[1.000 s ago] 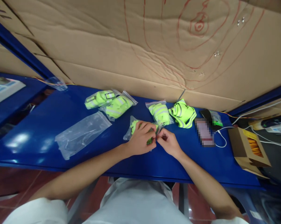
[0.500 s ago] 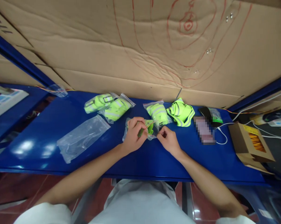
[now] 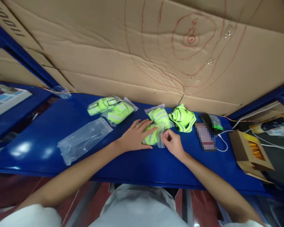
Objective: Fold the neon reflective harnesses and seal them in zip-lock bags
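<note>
Bag (image 3: 150,138), likely light, soft, slick: left hand (image 3: 133,137) spread-fingered over it, right hand (image 3: 173,144) pinching its clear edge, probably the best hold.

The left hand (image 3: 133,137) spreads over a bagged neon strap (image 3: 151,138), the right hand (image 3: 173,143) pinching its right edge. Left of that bag lies a flat clear sleeve (image 3: 85,140); just behind it, another filled pouch (image 3: 159,115); behind and right, a loose strap (image 3: 180,114).

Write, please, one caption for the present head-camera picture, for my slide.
Left hand spread over a neon-yellow bundle, right hand at the edge of its clear bag, above a blue table.
</note>
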Action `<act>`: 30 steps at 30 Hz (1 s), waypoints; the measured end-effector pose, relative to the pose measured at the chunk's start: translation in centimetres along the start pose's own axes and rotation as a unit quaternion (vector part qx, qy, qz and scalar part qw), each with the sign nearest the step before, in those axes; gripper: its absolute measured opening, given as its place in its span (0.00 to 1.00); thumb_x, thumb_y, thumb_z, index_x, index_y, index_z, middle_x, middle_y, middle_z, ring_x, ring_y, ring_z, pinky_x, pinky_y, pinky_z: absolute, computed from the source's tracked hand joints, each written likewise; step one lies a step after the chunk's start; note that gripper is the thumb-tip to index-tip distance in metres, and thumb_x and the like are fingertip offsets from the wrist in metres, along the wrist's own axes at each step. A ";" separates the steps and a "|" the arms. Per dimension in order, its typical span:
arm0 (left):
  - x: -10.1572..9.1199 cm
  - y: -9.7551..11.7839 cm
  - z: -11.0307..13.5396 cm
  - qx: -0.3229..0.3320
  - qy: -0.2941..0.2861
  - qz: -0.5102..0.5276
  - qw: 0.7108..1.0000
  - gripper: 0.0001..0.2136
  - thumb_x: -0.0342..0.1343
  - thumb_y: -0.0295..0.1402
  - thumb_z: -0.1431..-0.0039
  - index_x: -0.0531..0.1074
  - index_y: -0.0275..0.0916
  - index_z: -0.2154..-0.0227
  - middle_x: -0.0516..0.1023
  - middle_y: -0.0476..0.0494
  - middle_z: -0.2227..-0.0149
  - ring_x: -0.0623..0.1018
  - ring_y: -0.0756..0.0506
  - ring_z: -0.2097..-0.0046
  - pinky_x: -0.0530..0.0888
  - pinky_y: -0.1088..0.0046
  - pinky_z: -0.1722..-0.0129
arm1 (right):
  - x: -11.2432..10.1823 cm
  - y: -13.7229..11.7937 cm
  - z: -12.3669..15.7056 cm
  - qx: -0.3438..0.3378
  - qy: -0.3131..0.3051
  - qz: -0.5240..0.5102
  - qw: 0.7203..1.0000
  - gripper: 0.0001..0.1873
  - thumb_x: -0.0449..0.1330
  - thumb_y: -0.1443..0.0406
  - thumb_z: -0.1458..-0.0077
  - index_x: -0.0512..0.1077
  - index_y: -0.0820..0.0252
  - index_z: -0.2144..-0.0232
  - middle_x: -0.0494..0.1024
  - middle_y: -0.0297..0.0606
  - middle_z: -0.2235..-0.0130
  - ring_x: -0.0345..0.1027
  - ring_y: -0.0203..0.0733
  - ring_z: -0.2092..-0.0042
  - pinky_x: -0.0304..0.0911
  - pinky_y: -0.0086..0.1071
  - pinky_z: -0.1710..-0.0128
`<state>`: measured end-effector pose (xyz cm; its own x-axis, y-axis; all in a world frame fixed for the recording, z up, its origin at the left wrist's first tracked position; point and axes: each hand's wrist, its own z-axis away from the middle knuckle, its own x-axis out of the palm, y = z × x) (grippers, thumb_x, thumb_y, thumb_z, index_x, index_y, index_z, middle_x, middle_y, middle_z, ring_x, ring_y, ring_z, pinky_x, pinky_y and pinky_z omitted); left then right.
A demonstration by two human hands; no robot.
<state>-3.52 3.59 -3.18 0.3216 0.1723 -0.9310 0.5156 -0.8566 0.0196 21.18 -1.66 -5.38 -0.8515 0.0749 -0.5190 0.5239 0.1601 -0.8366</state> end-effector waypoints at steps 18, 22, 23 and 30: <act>2.5 0.3 0.7 0.024 0.062 0.009 0.998 0.35 0.62 0.49 0.38 0.63 0.41 0.33 0.71 0.30 0.37 0.71 0.32 0.37 0.64 0.49 0.37 | -0.3 0.6 -0.3 -0.017 -0.070 -0.078 0.994 0.16 0.70 0.55 0.45 0.72 0.59 0.64 0.56 0.24 0.76 0.49 0.32 0.73 0.51 0.28 0.71; 2.6 0.7 0.9 0.023 0.050 0.007 0.998 0.37 0.66 0.49 0.42 0.63 0.42 0.33 0.70 0.29 0.36 0.70 0.31 0.36 0.64 0.48 0.37 | -0.4 0.9 -0.2 0.004 -0.068 -0.100 0.993 0.17 0.64 0.52 0.39 0.70 0.59 0.69 0.55 0.25 0.77 0.49 0.32 0.74 0.50 0.28 0.72; 2.6 0.8 0.9 0.023 0.048 0.008 0.999 0.37 0.66 0.48 0.43 0.64 0.42 0.33 0.70 0.29 0.36 0.70 0.30 0.36 0.64 0.48 0.37 | -0.4 0.9 -0.2 0.007 -0.069 -0.104 0.992 0.17 0.63 0.52 0.39 0.70 0.59 0.70 0.55 0.25 0.77 0.49 0.32 0.74 0.50 0.28 0.73; 2.6 1.1 1.3 0.024 0.033 0.003 0.999 0.37 0.67 0.48 0.44 0.64 0.41 0.34 0.70 0.30 0.36 0.69 0.30 0.36 0.64 0.49 0.37 | -0.4 0.7 0.3 0.002 -0.061 -0.103 0.993 0.17 0.61 0.53 0.38 0.69 0.59 0.72 0.58 0.26 0.77 0.52 0.32 0.75 0.52 0.28 0.73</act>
<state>-3.16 2.51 -6.04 0.3778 0.1970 -0.9047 0.4747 -0.8801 0.0065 21.89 -1.83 -5.82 -0.9318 -0.0787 -0.3544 0.3398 0.1549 -0.9277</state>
